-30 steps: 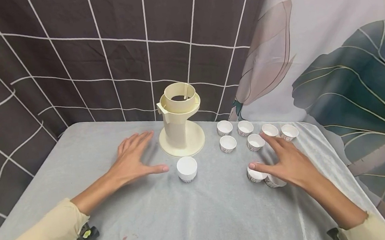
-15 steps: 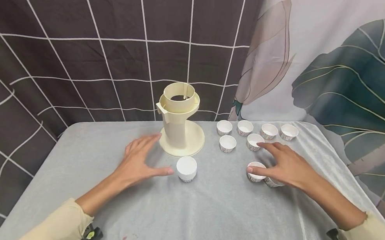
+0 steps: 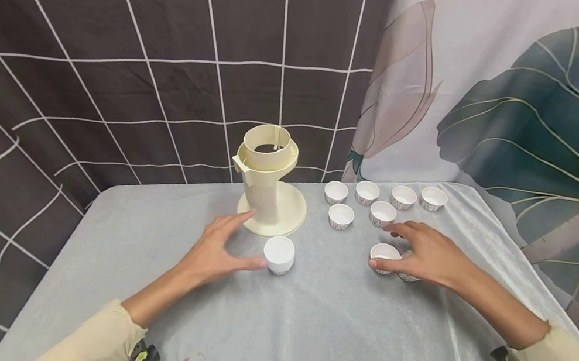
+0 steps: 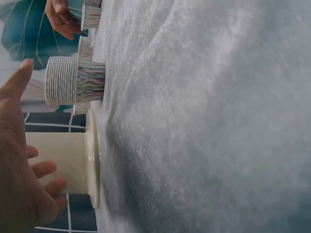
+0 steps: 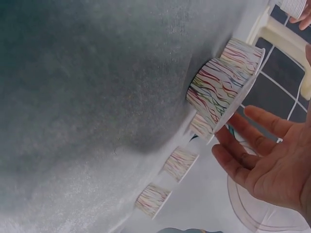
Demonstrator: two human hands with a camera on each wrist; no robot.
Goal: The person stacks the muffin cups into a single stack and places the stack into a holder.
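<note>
My left hand [image 3: 218,254] reaches toward a stack of white paper baking cups [image 3: 279,255], thumb and fingers spread. The left wrist view shows the stack [image 4: 62,81] on its side-lit rims, with the thumb tip close to it; whether they touch I cannot tell. Just behind stands a cream plastic stand [image 3: 262,204] with a ring-shaped top and round base. Over on the right, my right hand [image 3: 430,255] hovers at a paper cup [image 3: 383,253], thumb in front of its rim. A second cup lies mostly hidden under that hand. Coloured wavy lines mark the nearest cup [image 5: 221,90] in the right wrist view.
Several single paper cups stand in two rows at the back right, among them one cup [image 3: 341,216] near the stand. A grey velvety cloth [image 3: 305,332] covers the table. Behind hang a dark grid-patterned curtain [image 3: 174,87] and a leaf-printed one [image 3: 521,121].
My left hand has moved right, bringing its thumb up to the cup stack. My right hand's fingers have drawn back from the rear cups toward the front one. The cups stay where they were.
</note>
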